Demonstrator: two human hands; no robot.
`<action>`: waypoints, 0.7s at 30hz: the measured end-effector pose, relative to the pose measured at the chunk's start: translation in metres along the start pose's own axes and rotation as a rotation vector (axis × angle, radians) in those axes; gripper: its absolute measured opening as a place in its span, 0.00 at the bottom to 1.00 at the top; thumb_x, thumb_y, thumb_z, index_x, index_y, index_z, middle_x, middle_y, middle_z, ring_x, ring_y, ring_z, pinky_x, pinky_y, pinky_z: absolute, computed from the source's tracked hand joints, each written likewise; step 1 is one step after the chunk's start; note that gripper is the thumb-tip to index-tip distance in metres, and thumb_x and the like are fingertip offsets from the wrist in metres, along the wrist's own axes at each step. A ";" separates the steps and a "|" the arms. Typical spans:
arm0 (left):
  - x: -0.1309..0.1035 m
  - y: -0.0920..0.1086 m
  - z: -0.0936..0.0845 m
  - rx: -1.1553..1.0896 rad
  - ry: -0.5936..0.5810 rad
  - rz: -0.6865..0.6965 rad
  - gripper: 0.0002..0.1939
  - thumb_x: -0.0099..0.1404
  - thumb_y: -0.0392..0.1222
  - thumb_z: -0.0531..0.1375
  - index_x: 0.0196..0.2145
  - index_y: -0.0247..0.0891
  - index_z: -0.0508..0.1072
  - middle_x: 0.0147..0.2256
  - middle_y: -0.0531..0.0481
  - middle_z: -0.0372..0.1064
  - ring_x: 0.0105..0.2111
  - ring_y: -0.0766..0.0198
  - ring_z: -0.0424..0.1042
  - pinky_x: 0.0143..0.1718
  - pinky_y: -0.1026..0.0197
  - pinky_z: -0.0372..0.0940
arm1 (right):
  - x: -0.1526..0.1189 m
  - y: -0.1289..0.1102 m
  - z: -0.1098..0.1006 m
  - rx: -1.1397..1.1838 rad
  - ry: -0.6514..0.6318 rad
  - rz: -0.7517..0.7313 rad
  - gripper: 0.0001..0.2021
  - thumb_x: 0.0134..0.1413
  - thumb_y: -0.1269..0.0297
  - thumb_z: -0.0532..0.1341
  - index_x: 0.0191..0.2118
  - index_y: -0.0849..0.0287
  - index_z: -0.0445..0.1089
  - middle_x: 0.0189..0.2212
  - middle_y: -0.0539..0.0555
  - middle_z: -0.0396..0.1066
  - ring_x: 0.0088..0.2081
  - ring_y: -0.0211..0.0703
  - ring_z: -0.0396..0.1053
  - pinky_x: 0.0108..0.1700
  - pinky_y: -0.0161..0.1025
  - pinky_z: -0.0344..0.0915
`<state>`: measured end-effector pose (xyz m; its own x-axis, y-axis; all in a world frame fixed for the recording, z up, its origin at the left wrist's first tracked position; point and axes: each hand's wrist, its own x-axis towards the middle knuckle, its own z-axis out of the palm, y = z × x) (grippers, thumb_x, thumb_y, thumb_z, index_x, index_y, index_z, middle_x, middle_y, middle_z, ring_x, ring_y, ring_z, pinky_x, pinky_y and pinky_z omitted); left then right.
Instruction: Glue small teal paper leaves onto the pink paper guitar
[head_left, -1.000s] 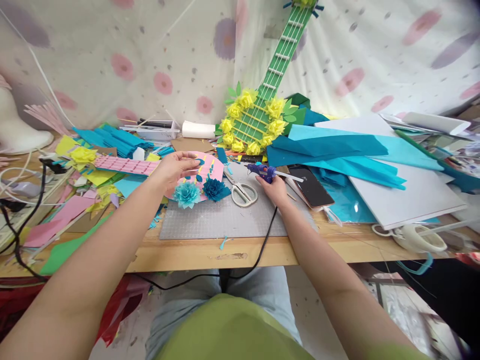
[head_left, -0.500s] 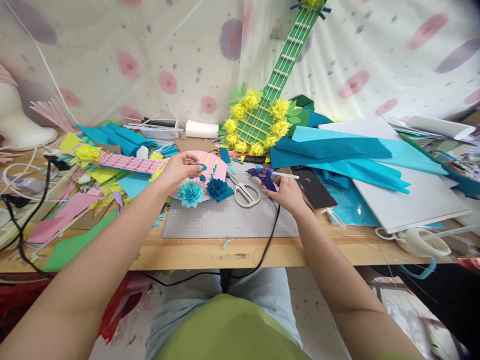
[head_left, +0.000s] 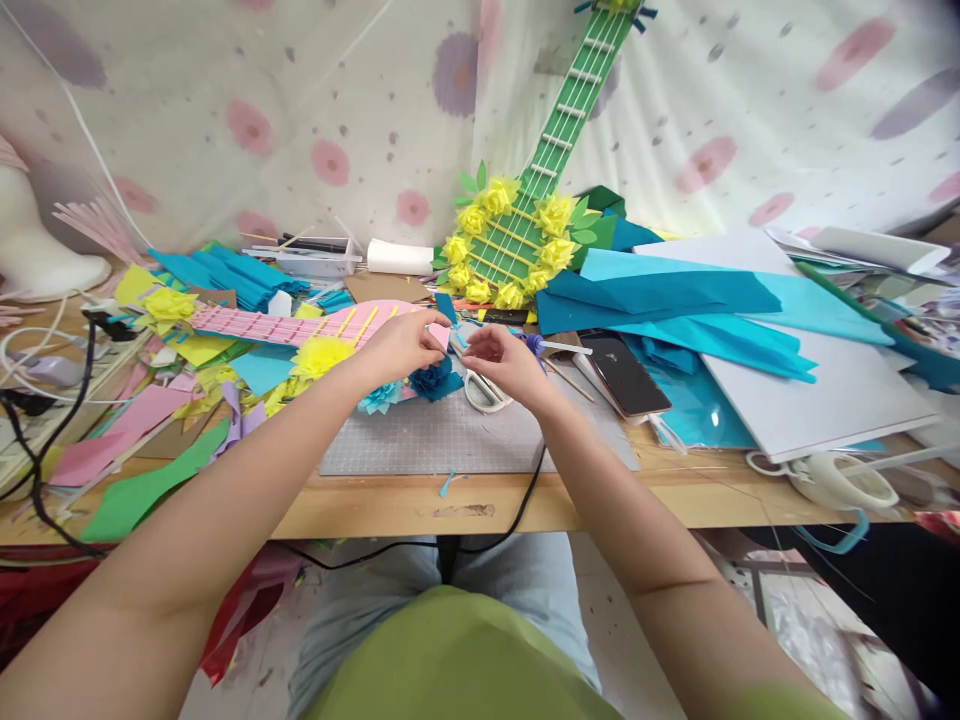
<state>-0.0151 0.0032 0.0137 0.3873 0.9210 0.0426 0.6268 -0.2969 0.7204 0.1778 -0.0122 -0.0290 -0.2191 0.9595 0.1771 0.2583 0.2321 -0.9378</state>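
Note:
My left hand (head_left: 405,352) is over the body of a pink paper guitar (head_left: 390,310), its fingertips pinched together. Whatever they hold is hidden. Facing it, my right hand (head_left: 508,368) hovers above the cutting mat (head_left: 405,445), fingers curved and apart, with nothing visible in them. A dark blue paper flower (head_left: 435,382) and a light blue paper flower (head_left: 381,398) decorate the guitar's near edge, partly covered by my left hand. Beneath my right hand lie scissors (head_left: 486,395). Just behind it rests a blue glue gun (head_left: 534,343) with a white glue stick, mostly hidden.
A green paper guitar (head_left: 551,150) with yellow flowers leans against the curtain. To the right are a phone (head_left: 626,375), blue crepe paper (head_left: 660,300) and white boards (head_left: 817,400). Paper scraps (head_left: 150,415) cover the left side. A black cord (head_left: 525,500) hangs over the table's front edge.
My right hand has let go of the glue gun and moved left toward my left hand. My left hand has moved right; the small blue paper piece in its fingers no longer shows.

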 end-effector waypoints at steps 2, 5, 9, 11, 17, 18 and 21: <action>0.001 0.007 0.000 0.131 -0.016 0.032 0.27 0.53 0.30 0.59 0.52 0.39 0.69 0.32 0.52 0.77 0.33 0.62 0.76 0.37 0.61 0.67 | 0.006 -0.002 0.008 0.005 -0.005 -0.018 0.14 0.42 0.63 0.65 0.36 0.55 0.62 0.31 0.49 0.71 0.33 0.39 0.70 0.38 0.41 0.67; 0.003 0.012 -0.002 0.241 -0.032 0.089 0.30 0.54 0.29 0.58 0.55 0.41 0.68 0.35 0.52 0.77 0.35 0.63 0.75 0.39 0.63 0.66 | 0.012 -0.002 0.014 -0.017 -0.004 0.003 0.16 0.43 0.65 0.65 0.38 0.54 0.60 0.30 0.48 0.72 0.32 0.39 0.71 0.39 0.42 0.67; 0.008 0.009 -0.002 0.348 -0.060 0.157 0.33 0.57 0.30 0.57 0.61 0.44 0.62 0.44 0.50 0.74 0.36 0.65 0.74 0.39 0.64 0.66 | 0.018 -0.001 0.015 0.029 -0.034 0.089 0.16 0.42 0.69 0.64 0.38 0.54 0.58 0.28 0.47 0.72 0.33 0.40 0.72 0.41 0.43 0.68; 0.009 0.008 -0.002 0.414 -0.079 0.211 0.35 0.59 0.31 0.57 0.63 0.46 0.58 0.50 0.48 0.70 0.39 0.64 0.73 0.40 0.63 0.65 | 0.021 -0.002 0.014 0.065 -0.057 0.117 0.17 0.42 0.71 0.63 0.39 0.55 0.58 0.27 0.46 0.72 0.33 0.40 0.72 0.41 0.43 0.68; 0.010 0.014 -0.001 0.526 -0.081 0.244 0.38 0.60 0.29 0.54 0.66 0.48 0.50 0.59 0.43 0.60 0.45 0.59 0.72 0.41 0.62 0.65 | 0.028 -0.005 0.009 0.031 -0.072 0.153 0.20 0.38 0.73 0.64 0.39 0.55 0.58 0.26 0.46 0.72 0.33 0.44 0.74 0.41 0.45 0.68; 0.011 0.014 -0.001 0.548 -0.079 0.247 0.38 0.60 0.29 0.54 0.66 0.48 0.50 0.59 0.42 0.60 0.46 0.58 0.72 0.41 0.62 0.65 | 0.028 -0.005 0.009 0.022 -0.076 0.157 0.20 0.38 0.73 0.64 0.39 0.55 0.58 0.26 0.46 0.73 0.33 0.45 0.74 0.41 0.45 0.68; 0.015 0.013 -0.001 0.615 -0.084 0.269 0.38 0.60 0.29 0.54 0.65 0.47 0.51 0.58 0.43 0.61 0.47 0.57 0.71 0.42 0.62 0.65 | 0.031 -0.003 0.010 0.014 -0.070 0.165 0.21 0.37 0.74 0.64 0.39 0.54 0.58 0.27 0.46 0.73 0.34 0.46 0.75 0.41 0.47 0.69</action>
<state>-0.0018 0.0130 0.0245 0.6197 0.7792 0.0936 0.7620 -0.6260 0.1661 0.1604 0.0157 -0.0237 -0.2397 0.9708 0.0002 0.2833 0.0702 -0.9565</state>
